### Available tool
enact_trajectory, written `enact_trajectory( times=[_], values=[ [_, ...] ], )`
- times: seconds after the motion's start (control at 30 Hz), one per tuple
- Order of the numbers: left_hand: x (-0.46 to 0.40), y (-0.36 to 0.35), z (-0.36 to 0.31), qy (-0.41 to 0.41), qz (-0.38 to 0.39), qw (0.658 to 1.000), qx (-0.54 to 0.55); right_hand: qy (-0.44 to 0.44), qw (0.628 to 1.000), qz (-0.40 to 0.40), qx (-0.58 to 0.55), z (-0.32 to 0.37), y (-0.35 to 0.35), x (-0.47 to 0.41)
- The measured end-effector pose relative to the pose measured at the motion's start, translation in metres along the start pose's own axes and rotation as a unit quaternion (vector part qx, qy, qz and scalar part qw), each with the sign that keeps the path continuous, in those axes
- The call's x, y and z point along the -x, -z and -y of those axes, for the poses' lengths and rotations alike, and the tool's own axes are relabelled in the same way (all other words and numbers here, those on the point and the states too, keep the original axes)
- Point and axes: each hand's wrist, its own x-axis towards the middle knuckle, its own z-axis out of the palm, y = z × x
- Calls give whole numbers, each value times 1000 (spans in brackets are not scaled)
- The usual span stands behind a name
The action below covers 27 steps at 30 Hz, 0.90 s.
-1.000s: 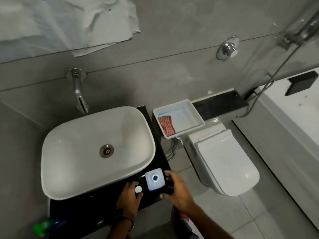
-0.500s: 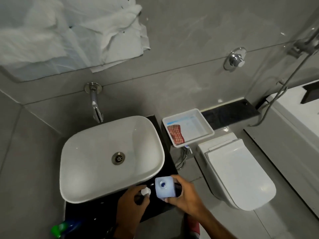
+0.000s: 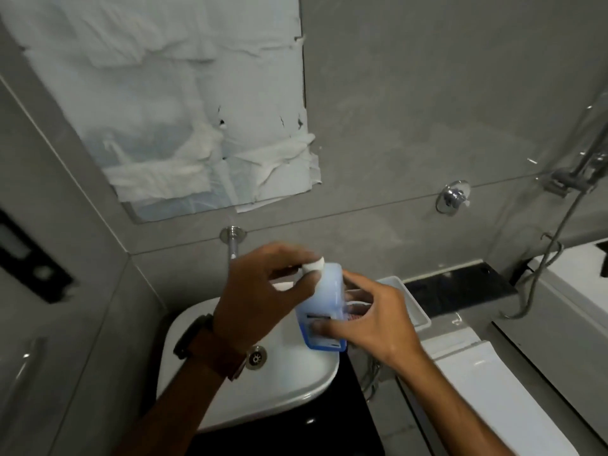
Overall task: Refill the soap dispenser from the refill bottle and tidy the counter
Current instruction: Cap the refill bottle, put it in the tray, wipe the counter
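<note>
- Grey tiled bathroom wall (image 3: 411, 103) fills the head view; mirror covered with crumpled white paper (image 3: 184, 103) at upper left.
- White basin (image 3: 263, 386) sits on a black surface (image 3: 332, 432), drain (image 3: 256, 356) visible, wall spout (image 3: 233, 242) above, mostly hidden by the hands.
- White tray (image 3: 413, 304) right of the basin, partly behind the right hand; white toilet lid (image 3: 487, 390) lower right.
- Chrome wall valve (image 3: 453, 196) and shower hose (image 3: 556, 245) at right, black ledge (image 3: 460, 287) below them.
- Refill bottle (image 3: 324, 302): pale blue, translucent, held in the air above the basin's right half, tilted with its top toward upper left, label near the base.
- Right hand (image 3: 371, 319): fingers wrapped around the bottle's lower body, thumb over the label; grasping it.
- Left hand (image 3: 263, 301): fingers pinched on the white cap (image 3: 313, 265) at the bottle's top; brown-strapped watch (image 3: 210, 347) on the wrist.
- Cannot tell whether the cap is screwed on or loose; motion blur around it.
- Soap dispenser is out of sight.
</note>
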Motion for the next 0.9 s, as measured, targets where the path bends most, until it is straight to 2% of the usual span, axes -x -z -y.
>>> enact_trajectory(
  times=[0.1, 0.27, 0.4, 0.53, 0.63, 0.83, 0.9],
  values=[
    [-25, 13, -13, -47, 8, 998, -30, 21, 1000, -2, -5, 27, 11, -14],
    [-39, 24, -15, 37, 3, 991, 128, 22, 1000, 0, -16, 52, 21, -19],
    [-39, 26, -12, 41, -23, 991, 125, 16, 1000, 0, -14, 55, 26, -18],
    [-34, 19, -16, 70, 60, 984, 152, 23, 1000, 8, -8, 59, 27, -17],
    [-35, 14, -15, 50, 93, 988, 110, 26, 1000, 16, -3, 62, 26, -16],
    [-35, 19, -1, 68, -29, 986, 148, 10, 1000, -4, -20, 55, 30, -15],
    [-32, 18, -2, 82, -21, 982, 168, 8, 1000, 3, -14, 54, 30, -15]
  ],
)
